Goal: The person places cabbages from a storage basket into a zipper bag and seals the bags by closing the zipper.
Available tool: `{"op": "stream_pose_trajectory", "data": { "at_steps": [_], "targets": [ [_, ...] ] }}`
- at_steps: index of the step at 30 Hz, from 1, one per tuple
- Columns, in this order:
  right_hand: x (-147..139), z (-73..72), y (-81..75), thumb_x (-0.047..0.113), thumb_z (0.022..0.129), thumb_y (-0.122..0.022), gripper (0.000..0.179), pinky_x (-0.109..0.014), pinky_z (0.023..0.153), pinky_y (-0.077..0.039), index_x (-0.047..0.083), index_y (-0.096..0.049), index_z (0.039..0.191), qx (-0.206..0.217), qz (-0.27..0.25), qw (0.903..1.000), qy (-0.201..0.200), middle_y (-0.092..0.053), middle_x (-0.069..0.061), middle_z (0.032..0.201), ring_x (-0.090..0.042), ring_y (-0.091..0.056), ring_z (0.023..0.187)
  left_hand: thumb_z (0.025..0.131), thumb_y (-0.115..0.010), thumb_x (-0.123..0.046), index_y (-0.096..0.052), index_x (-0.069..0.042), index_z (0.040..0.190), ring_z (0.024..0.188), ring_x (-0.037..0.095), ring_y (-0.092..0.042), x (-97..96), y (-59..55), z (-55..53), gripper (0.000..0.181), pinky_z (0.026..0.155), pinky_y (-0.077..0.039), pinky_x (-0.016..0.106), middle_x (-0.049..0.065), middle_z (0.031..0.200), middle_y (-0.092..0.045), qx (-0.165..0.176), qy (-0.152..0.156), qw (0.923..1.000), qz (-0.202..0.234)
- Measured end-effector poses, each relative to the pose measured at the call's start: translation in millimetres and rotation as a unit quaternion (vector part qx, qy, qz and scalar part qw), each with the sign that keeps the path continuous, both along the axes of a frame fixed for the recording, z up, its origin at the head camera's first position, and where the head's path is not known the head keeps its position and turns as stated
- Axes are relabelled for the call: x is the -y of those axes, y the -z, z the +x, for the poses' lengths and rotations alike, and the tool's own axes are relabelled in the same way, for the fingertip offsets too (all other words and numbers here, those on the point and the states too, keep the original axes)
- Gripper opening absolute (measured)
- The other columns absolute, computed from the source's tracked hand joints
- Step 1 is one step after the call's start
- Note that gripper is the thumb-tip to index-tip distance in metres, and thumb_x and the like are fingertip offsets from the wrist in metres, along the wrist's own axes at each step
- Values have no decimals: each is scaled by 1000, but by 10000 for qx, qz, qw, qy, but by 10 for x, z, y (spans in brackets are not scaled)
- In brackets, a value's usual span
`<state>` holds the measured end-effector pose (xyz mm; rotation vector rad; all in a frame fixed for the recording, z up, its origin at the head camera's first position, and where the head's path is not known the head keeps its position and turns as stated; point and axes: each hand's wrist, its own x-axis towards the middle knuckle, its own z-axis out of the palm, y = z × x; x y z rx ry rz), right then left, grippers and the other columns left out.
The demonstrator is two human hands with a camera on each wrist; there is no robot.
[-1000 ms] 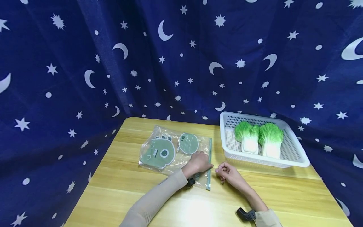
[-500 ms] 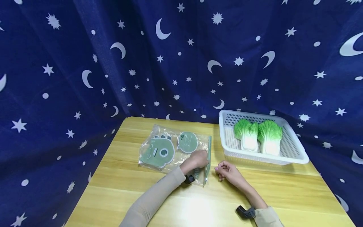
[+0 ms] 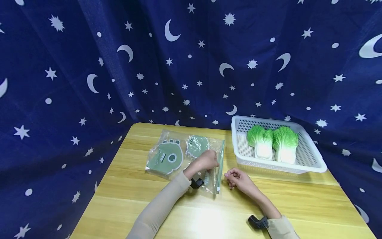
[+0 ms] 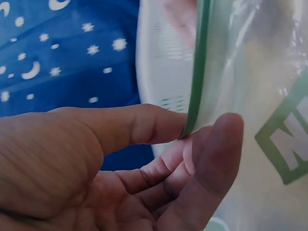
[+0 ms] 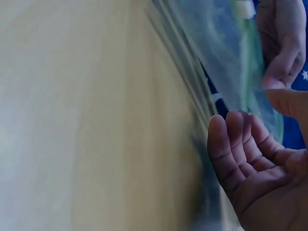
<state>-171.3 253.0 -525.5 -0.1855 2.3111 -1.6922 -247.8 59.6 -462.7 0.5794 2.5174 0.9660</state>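
A clear zip-lock bag (image 3: 165, 157) printed with a green cartoon monster lies on the table, its mouth end raised. Along that end runs a green zip strip (image 3: 221, 162); its white slider (image 5: 245, 8) shows in the right wrist view. My left hand (image 3: 206, 160) reaches over the bag and pinches the edge by the strip between thumb and fingers, as the left wrist view (image 4: 211, 149) shows close up. Just right of the strip, my right hand (image 3: 240, 181) stays low over the table, fingers loosely curled and holding nothing.
A white plastic basket (image 3: 310, 169) stands at the back right with two Chinese cabbages (image 3: 264, 149) inside. The wooden table (image 3: 143, 205) ends at a dark blue curtain (image 3: 203, 73) with moons and stars. Each wrist wears a black camera (image 3: 258, 222).
My left hand has gone from resting on the bag's edge to pinching it, and has drawn slightly back and up. The bag's mouth end lifts with it. My right hand has barely moved.
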Motion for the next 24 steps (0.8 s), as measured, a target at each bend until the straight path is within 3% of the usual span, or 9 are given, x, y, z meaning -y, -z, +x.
{"op": "stream_pose_trajectory", "data": {
  "at_steps": [5, 11, 20, 24],
  "targets": [
    [119, -54, -132, 31, 99, -53, 45, -36, 61, -59, -12, -51, 111, 180, -101, 9997, 160, -62, -21, 84, -17, -61, 64, 85, -61, 0, -52, -10, 66, 45, 17, -62, 175, -292, 52, 23, 45, -54, 24, 3, 59, -57, -96, -66, 9990, 426],
    [344, -213, -394, 38, 102, -46, 49, -40, 67, -60, -9, -49, 116, 63, -384, 9983, 438, -61, -15, 88, -17, -62, 69, 84, -60, -1, -56, -7, 76, 44, 14, -60, 331, -564, 108, 11, 44, -52, 22, 2, 65, -58, -374, -245, 9972, 594],
    [646, -425, -630, 29, 98, -56, 36, -45, 75, -58, -2, -48, 116, -196, -918, 9901, 1043, -64, -1, 83, -12, -61, 66, 85, -62, -1, -57, -4, 89, 47, 11, -59, 491, -750, 141, 8, 45, -53, 23, 4, 73, -59, -476, -608, 9906, 1131],
    [686, -445, -652, 28, 97, -58, 37, -37, 71, -59, -3, -51, 114, -384, -1071, 9854, 1265, -61, 0, 82, -12, -59, 68, 85, -62, -3, -59, -4, 87, 46, 10, -58, 570, -812, 131, 5, 45, -52, 23, 3, 72, -61, -748, -857, 9853, 1277]
  ]
}}
